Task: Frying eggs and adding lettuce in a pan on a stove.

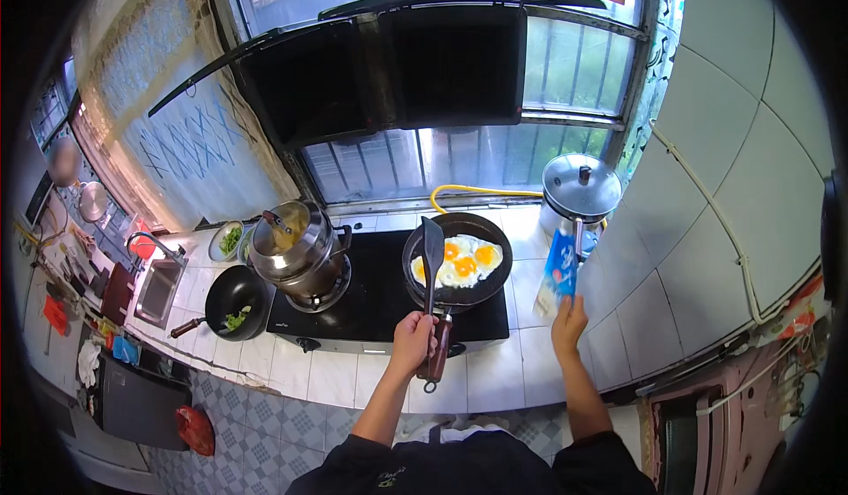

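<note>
My left hand [415,344] grips the handle of a black spatula [432,250], just beside the frying pan's brown handle; whether it also touches that handle is unclear. The spatula's blade lies over the left side of the black frying pan [507,276], which sits on the right burner. Fried eggs [466,267] with orange yolks and white edges lie in the pan. To the right, my right hand [571,319] holds the lower end of a blue and clear plastic packet [560,270] above the tiled counter. What the packet contains cannot be told.
A lidded steel pot [301,266] stands on the left burner of the black gas stove [377,296]. Left of it are a wok [218,299] with greens, a bowl of greens [230,242] and a sink [159,290]. A glass-lidded pot [582,187] stands behind the packet; a yellow hose [483,191] runs behind the pan.
</note>
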A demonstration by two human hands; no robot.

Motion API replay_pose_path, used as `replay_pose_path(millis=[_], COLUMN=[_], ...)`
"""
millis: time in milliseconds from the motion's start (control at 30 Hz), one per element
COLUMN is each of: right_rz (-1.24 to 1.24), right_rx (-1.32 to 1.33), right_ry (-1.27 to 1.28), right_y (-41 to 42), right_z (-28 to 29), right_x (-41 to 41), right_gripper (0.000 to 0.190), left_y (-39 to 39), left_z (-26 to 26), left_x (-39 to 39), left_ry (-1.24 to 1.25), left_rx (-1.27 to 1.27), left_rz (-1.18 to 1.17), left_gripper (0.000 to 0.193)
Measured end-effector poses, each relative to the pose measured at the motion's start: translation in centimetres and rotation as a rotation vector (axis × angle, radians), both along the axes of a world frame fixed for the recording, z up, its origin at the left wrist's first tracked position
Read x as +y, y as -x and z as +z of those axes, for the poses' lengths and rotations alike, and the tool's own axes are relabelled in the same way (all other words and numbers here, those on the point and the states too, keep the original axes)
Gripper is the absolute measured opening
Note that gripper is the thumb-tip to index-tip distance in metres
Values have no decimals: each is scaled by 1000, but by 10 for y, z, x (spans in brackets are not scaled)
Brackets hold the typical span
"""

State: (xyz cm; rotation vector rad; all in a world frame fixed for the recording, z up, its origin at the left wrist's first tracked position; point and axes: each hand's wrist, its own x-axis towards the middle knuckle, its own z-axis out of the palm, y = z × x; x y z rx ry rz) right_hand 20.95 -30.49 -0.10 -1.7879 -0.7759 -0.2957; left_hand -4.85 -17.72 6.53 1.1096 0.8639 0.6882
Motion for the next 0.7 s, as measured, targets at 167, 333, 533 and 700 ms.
replay_pose_path(millis=[167, 333, 533, 700], right_rz=[-182, -183, -203, -131], right_rx=[23, 153, 78, 72], right_ry=[121, 301, 419, 357], right_y=[3, -16, -36, -3], right_z=[-82, -109, -130, -100], right_x=[-28, -13, -4, -22], right_gripper=[18, 22, 25, 29], left_y=[-18, -30, -65, -91], left_z=[11, -4, -24, -43], left_x=[-15, -23, -29, -38], left_ry=[31, 157, 34, 122], left_rx=[70, 68, 122, 52], left_rz=[-33, -25, -129, -118], left_gripper=[12, 12, 16, 16])
